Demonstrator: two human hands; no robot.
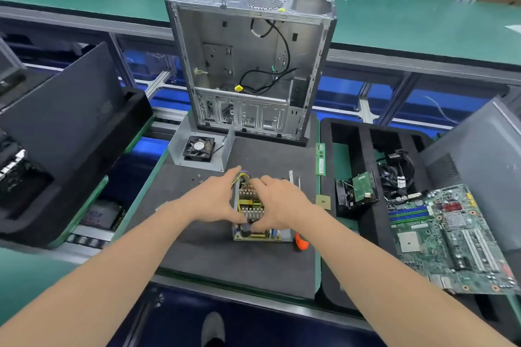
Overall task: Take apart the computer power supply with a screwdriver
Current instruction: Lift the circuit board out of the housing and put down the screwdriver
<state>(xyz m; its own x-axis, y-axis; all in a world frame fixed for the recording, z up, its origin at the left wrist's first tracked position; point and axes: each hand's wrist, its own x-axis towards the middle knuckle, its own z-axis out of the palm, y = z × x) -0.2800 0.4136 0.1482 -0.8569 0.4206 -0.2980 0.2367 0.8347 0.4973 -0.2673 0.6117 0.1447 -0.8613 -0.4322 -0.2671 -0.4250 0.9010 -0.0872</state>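
Observation:
The opened power supply (251, 207) lies on the dark mat (220, 259), its circuit board with heat sinks and coloured wires exposed. My left hand (214, 200) grips its left side, thumb at the near end. My right hand (277, 203) grips the right side, fingers curled over the board's far end and thumb at the near end. An orange-handled screwdriver (301, 242) lies on the mat just right of the unit, mostly hidden by my right wrist. The power supply's removed metal cover with a black fan (199, 148) sits behind on the left.
An empty computer case (251, 65) stands upright at the mat's far edge. A RAM stick (320, 159) and a CPU chip (323, 202) lie to the right. The black foam tray (366, 222) holds a drive, cables and a motherboard (448, 236). Loose screws (199, 176) lie by the cover.

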